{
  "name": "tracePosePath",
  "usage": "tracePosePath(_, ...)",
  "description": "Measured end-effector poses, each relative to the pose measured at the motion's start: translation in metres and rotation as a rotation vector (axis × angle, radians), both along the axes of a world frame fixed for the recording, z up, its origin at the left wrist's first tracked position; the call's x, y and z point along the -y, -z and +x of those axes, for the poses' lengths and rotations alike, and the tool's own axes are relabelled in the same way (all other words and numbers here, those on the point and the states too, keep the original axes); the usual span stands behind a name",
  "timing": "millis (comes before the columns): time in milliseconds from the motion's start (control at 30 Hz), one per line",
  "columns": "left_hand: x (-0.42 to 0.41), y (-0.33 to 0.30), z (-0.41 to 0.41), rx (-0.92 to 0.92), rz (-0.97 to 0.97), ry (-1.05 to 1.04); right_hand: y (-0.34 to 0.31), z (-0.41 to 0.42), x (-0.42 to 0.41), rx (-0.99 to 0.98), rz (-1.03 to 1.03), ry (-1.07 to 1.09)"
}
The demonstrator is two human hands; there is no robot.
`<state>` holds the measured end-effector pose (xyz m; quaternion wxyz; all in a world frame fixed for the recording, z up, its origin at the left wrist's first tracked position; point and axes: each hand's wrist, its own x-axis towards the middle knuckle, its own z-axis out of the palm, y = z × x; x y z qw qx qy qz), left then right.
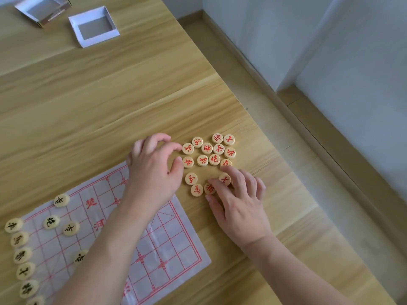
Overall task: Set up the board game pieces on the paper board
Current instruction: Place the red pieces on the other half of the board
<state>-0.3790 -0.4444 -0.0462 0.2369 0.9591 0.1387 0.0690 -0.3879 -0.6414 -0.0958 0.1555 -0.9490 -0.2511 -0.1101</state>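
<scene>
A white paper board [167, 256] with red grid lines lies on the wooden table at the lower left. Several round wooden pieces with black characters [51, 222] stand on its left part. Several pieces with red characters [214, 159] lie in a loose cluster on the table beyond the board's far right corner. My left hand [154, 168] is curled at the cluster's left edge, fingertips touching two red pieces [187, 148]. My right hand [237, 201] rests spread on the cluster's near side, fingers lying over a few red pieces [224, 179]. Neither hand lifts a piece.
Two white cardboard box halves [93, 26] lie at the table's far left. The table edge [264, 119] runs diagonally on the right, with floor and a white wall beyond. Bare wood stretches between the boxes and the pieces.
</scene>
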Motion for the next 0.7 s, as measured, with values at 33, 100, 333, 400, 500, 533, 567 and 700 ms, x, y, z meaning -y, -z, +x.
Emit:
tracePosePath(33, -0.001, 0.0, 0.001, -0.003, -0.002, -0.002, 0.001, -0.001, 0.0, 0.014, 0.008, -0.004)
tracePosePath(100, -0.004, 0.0, 0.004, -0.013, -0.008, 0.002, 0.002, 0.0, 0.0, 0.043, 0.025, -0.003)
tracePosePath(333, -0.003, 0.003, 0.019, -0.051, -0.012, 0.014, 0.005, -0.001, 0.001, 0.054, 0.081, 0.05)
tracePosePath(400, 0.003, 0.003, 0.026, -0.05, -0.012, 0.035, 0.005, 0.0, 0.0, 0.048, 0.085, 0.067)
tracePosePath(500, 0.012, 0.002, 0.04, -0.053, -0.011, 0.08, 0.005, 0.0, 0.001, 0.044, 0.1, 0.081)
tracePosePath(533, 0.015, 0.002, 0.045, -0.057, -0.009, 0.094, 0.006, 0.0, 0.001, 0.041, 0.105, 0.086)
tracePosePath(567, 0.016, 0.002, 0.048, -0.057, -0.004, 0.106, 0.006, 0.0, 0.001, 0.04, 0.109, 0.089)
tracePosePath(700, 0.017, 0.004, 0.05, -0.053, -0.005, 0.119, 0.007, 0.0, 0.001, 0.035, 0.116, 0.095)
